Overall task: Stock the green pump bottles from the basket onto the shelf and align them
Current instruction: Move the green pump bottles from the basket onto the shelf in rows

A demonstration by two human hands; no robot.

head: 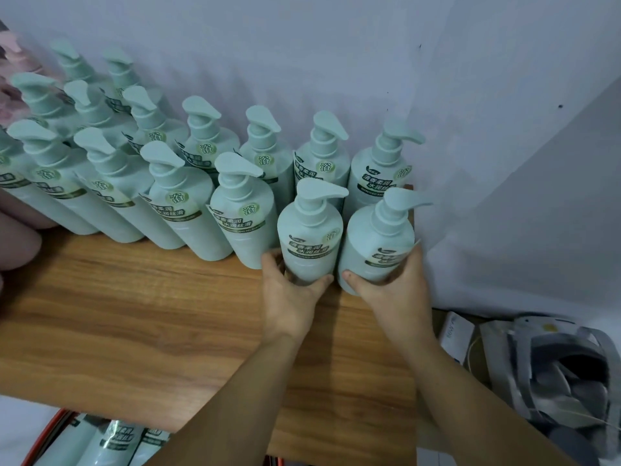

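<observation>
1. The wooden shelf (134, 314) is backed by a white wall (336, 45); green pump bottles (188, 196) are ranked along its back edge toward the back right corner.
2. The basket (67, 432), seen below the shelf's front edge, still holds bottles.
3. The left bottle (311, 230) is clasped low by the left hand (289, 297), fingers curled round its base.
4. The right bottle (376, 240), at the shelf's right edge, is clamped likewise by the right hand (393, 290).
5. Both are best slid back level with the front row, labels faced forward, pump heads turned rightward like their neighbours.
</observation>
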